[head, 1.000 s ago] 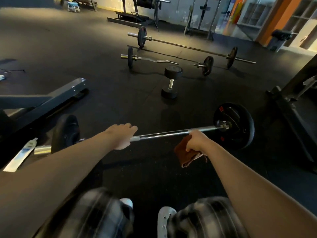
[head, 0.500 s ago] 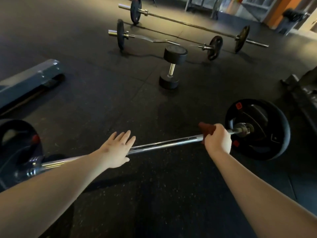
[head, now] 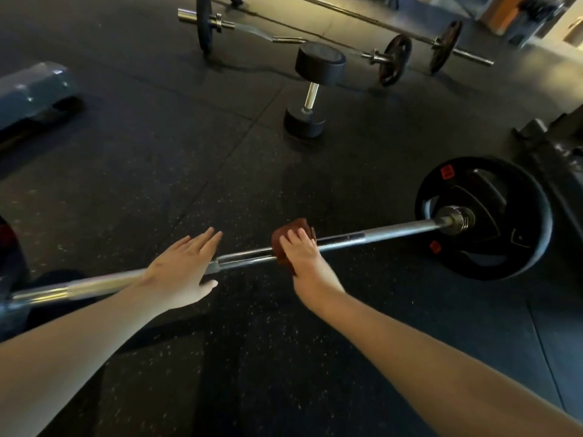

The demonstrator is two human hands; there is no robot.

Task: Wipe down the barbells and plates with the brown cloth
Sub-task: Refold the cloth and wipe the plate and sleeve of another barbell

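**Brown cloth held on barbell**

The right hand (head: 303, 258) has its grip clenched round the brown cloth (head: 287, 235) at the middle of a barbell (head: 394, 232) lying on the floor (head: 189, 171). The left hand (head: 183, 272) lies flat over the barbell, its grip released.

My left hand (head: 181, 272) and the brown cloth (head: 291, 236) hide bits of the bar (head: 394, 231). The left edge cuts off the left plate (head: 9, 257), and the far barbell (head: 445, 45) runs off the top.
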